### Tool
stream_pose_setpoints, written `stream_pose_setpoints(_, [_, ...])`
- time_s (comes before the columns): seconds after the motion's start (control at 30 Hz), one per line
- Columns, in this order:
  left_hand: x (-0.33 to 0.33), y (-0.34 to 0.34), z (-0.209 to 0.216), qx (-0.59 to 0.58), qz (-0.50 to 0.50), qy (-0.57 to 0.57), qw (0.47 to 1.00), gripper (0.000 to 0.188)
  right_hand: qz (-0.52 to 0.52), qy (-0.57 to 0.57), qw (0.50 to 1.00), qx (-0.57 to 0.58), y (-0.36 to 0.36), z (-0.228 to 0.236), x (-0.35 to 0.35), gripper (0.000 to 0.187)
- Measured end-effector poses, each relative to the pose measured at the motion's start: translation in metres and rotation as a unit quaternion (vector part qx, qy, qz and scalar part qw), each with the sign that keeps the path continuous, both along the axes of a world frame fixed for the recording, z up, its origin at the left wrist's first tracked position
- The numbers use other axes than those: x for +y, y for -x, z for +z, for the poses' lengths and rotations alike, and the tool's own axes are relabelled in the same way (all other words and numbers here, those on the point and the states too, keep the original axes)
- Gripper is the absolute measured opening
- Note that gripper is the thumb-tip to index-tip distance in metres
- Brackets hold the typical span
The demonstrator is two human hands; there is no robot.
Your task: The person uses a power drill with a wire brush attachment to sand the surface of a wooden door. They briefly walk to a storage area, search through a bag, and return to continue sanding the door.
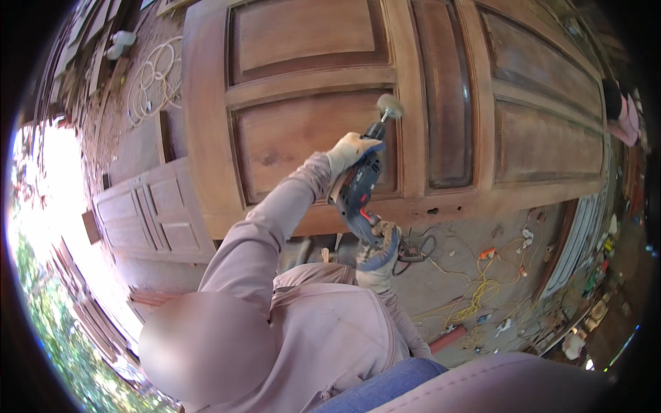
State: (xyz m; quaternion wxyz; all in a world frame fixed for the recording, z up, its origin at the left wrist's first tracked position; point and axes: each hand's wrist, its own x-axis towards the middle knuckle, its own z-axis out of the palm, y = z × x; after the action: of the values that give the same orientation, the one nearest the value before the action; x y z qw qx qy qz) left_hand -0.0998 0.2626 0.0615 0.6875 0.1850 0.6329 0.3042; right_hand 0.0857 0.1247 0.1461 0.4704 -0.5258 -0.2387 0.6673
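Observation:
My left hand [350, 153], in a pale work glove with blue on it, is wrapped around the front of a dark power drill [361, 186]. My right hand [380, 256], gloved too, grips the drill's rear handle near a red part. A small, pale round buffing wheel [390, 105] is fixed on the drill's shaft. It is over the large brown wooden panel door [310, 138], by the upper right corner of a recessed panel; whether it touches the wood I cannot tell. Dark edging runs round the recessed panels.
A second panelled door [157, 213] lies at the left. Yellow cords [475, 296] and an orange connector [487, 254] lie on the ground at the right. A coiled pale hose [157, 82] is at the upper left. Another person's arm [625, 120] shows at the far right.

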Motion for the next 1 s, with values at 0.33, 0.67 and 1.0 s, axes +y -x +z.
stream_pose_setpoints(0.33, [-0.009,0.028,0.002,0.078,-0.269,0.011,0.960,0.060,-0.152,0.039,0.984,0.089,0.087,0.025,-0.062,0.019])
stream_pose_setpoints(0.67, [0.048,0.076,0.015,0.069,-0.243,0.055,0.966,0.052,-0.100,-0.100,0.978,-0.153,0.143,-0.016,-0.037,0.015])
stream_pose_setpoints(1.0, [-0.003,0.052,-0.037,0.041,-0.020,-0.002,0.999,0.056,-0.064,-0.028,0.994,0.086,0.056,-0.010,-0.005,0.012])
